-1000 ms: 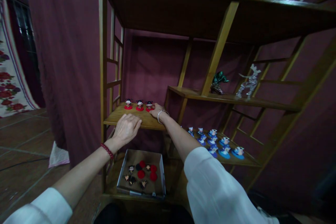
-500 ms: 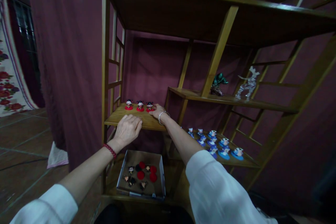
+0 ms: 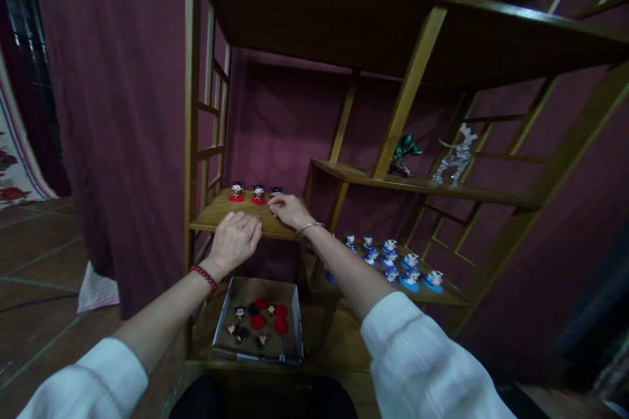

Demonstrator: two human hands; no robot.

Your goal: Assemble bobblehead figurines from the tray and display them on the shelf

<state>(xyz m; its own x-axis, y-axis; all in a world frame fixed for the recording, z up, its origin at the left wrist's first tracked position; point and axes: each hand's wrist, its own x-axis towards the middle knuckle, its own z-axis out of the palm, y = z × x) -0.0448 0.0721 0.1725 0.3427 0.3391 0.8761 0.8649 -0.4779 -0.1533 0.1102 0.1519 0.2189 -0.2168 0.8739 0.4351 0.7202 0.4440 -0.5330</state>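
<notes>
Shelf (image 3: 207, 216): wooden, three figurines (image 3: 258, 194) standing | curtain (image 3: 111, 111): maroon | floor (image 3: 42, 252): tiled

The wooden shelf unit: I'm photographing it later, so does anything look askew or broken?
Nothing looks clearly wrong. Loose figurines lie jumbled among red discs in the box, probably just storage. Two black-haired shelf figurines stand upright; the right hand partly hides a third figurine.

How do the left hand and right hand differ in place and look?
The left hand is at the shelf's front edge; the right hand reaches farther in, partly hiding the rightmost doll. The left hand has red beads at its wrist, the right hand a silver bracelet. Both are bare.
</notes>
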